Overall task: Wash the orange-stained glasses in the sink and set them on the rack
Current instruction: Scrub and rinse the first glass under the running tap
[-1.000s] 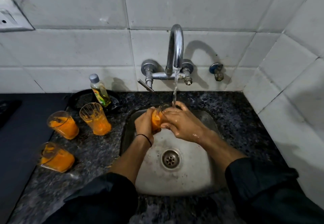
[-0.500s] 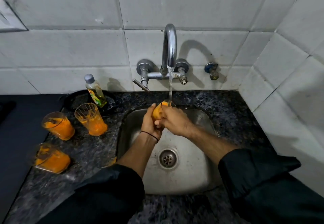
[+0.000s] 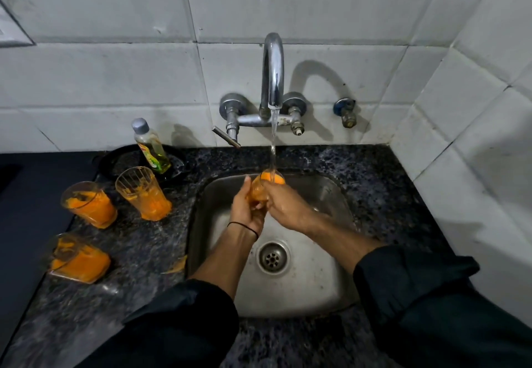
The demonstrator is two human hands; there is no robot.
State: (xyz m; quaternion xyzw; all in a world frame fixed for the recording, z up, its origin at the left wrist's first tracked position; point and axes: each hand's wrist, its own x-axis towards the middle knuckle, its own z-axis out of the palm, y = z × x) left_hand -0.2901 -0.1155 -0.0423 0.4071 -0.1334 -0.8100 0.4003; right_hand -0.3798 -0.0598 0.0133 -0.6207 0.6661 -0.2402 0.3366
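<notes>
Over the steel sink [image 3: 331,287], both my hands hold one orange-stained glass [image 3: 266,185] upright under the running tap [image 3: 273,74]. Water falls into its mouth. My left hand [image 3: 244,209] wraps its left side and my right hand [image 3: 285,206] wraps its right side, so most of the glass is hidden. Three more orange-stained glasses stand on the dark granite counter to the left: one at the back [image 3: 145,195], one beside it [image 3: 89,205], one nearer me [image 3: 77,258].
A bottle of yellow dish liquid [image 3: 151,146] stands in a black dish [image 3: 121,160] behind the glasses. An orange smear [image 3: 175,267] lies at the sink's left rim. Tiled walls close in at the back and right. A drain [image 3: 272,258] sits mid-sink.
The glass has been raised and turned upright under the stream, so water now pours into its mouth. Both hands stay on it. The view shifted slightly right.
</notes>
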